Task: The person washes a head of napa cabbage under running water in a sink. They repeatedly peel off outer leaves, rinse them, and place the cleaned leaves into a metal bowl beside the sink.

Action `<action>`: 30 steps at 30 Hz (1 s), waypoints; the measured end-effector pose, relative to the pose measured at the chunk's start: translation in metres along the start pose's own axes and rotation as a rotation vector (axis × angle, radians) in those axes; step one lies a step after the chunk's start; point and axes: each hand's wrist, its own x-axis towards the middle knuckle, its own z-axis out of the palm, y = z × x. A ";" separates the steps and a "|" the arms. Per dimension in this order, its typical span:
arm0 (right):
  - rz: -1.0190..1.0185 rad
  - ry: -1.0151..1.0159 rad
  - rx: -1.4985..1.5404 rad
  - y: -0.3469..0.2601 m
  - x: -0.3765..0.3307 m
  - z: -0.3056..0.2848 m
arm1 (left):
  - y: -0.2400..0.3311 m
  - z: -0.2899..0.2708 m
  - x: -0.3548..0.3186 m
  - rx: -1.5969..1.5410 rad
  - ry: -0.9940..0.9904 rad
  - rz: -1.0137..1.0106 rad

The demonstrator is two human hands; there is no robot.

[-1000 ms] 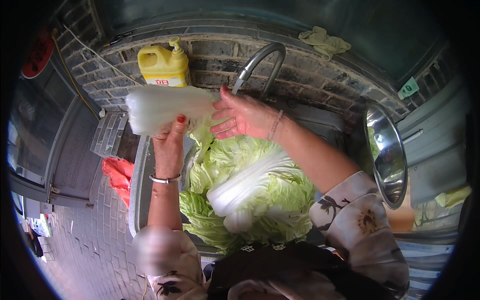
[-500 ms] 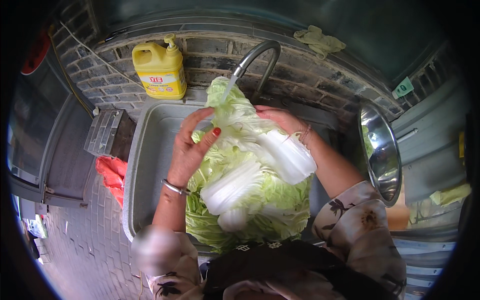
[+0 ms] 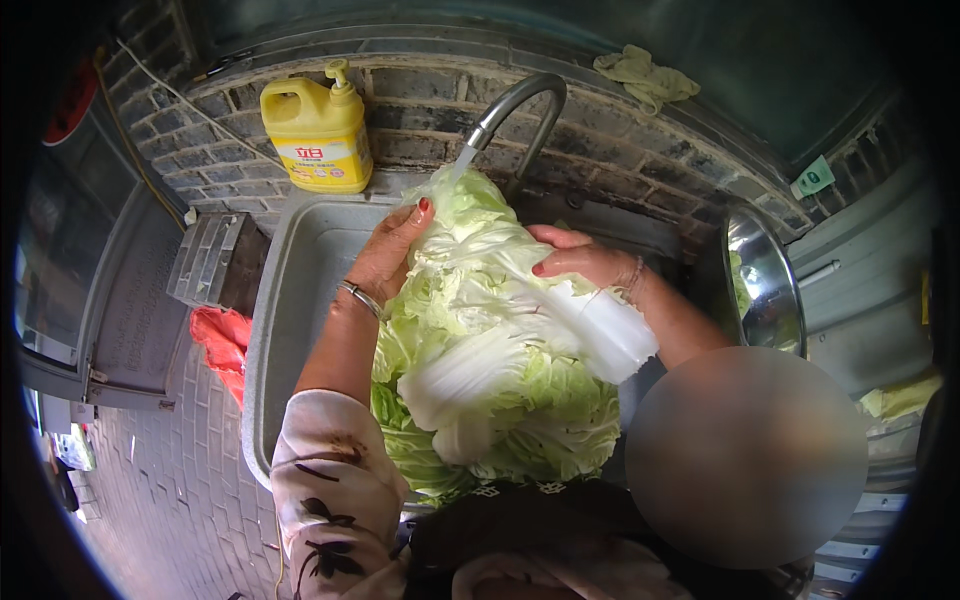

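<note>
A large napa cabbage leaf [image 3: 480,235] lies under the running faucet [image 3: 520,100], its pale green top in the water and its white stem end toward the lower right. My left hand [image 3: 388,255] grips the leaf's left edge, thumb up near the stream, other fingers mostly hidden. On the opposite edge, my right hand [image 3: 585,262] holds the leaf with thumb on top and some fingers behind it. Beneath it, more napa cabbage leaves [image 3: 530,430] are heaped in the grey sink [image 3: 262,340], one thick white stem facing up.
A yellow pump jug [image 3: 318,140] stands behind the sink's back left corner, against the brick wall [image 3: 410,95]. A cloth [image 3: 647,78] lies on the ledge above. At the right is a shiny metal bowl [image 3: 770,290] with some green inside. A red plastic bag [image 3: 222,345] is left of the sink.
My left hand has moved up and turned, its thumb now close to the stream. My right hand has shifted right, bringing its thumb onto the leaf. The leaf's stem end has moved slightly right.
</note>
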 end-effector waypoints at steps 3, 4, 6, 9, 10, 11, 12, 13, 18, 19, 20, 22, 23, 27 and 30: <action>0.074 0.167 0.030 0.012 -0.009 -0.013 | 0.004 0.000 -0.007 0.016 0.038 0.000; 0.119 0.209 0.039 0.014 -0.013 -0.015 | 0.006 -0.002 -0.009 0.067 0.048 0.004; 0.124 0.188 0.153 0.020 -0.014 -0.018 | 0.004 -0.011 -0.004 0.117 0.015 0.020; 0.131 0.157 0.327 0.022 -0.017 -0.017 | 0.012 -0.009 -0.006 0.121 -0.033 -0.075; 0.133 0.150 0.358 0.022 -0.017 -0.016 | 0.015 -0.007 -0.008 0.110 -0.048 -0.127; 0.135 0.131 0.389 0.021 -0.013 -0.013 | 0.015 -0.009 -0.011 0.106 -0.022 -0.134; 0.149 0.107 0.412 0.013 -0.012 -0.004 | 0.015 -0.013 -0.015 0.084 -0.012 -0.124; 0.164 0.082 0.434 0.001 -0.013 0.008 | 0.015 -0.018 -0.019 0.061 -0.002 -0.113; 0.014 -0.147 -0.181 0.021 0.014 -0.014 | 0.012 -0.037 -0.023 -0.099 -0.049 0.024; 0.001 -0.167 -0.156 0.011 0.019 -0.002 | 0.010 -0.051 -0.023 -0.065 0.017 0.094; -0.007 -0.176 -0.134 0.002 0.020 0.007 | 0.012 -0.050 -0.026 -0.108 0.065 0.079; 0.068 -0.077 -0.336 -0.016 0.027 0.016 | 0.023 -0.044 -0.037 -0.187 0.170 0.051; 0.099 -0.032 -0.439 -0.022 0.031 0.019 | 0.025 -0.048 -0.041 -0.238 0.143 0.044; 0.324 -0.004 -0.177 -0.019 0.034 0.021 | 0.027 -0.066 -0.058 -0.117 0.064 0.047; 0.125 0.064 0.019 0.001 0.024 0.020 | 0.022 -0.063 -0.062 -0.134 -0.053 0.029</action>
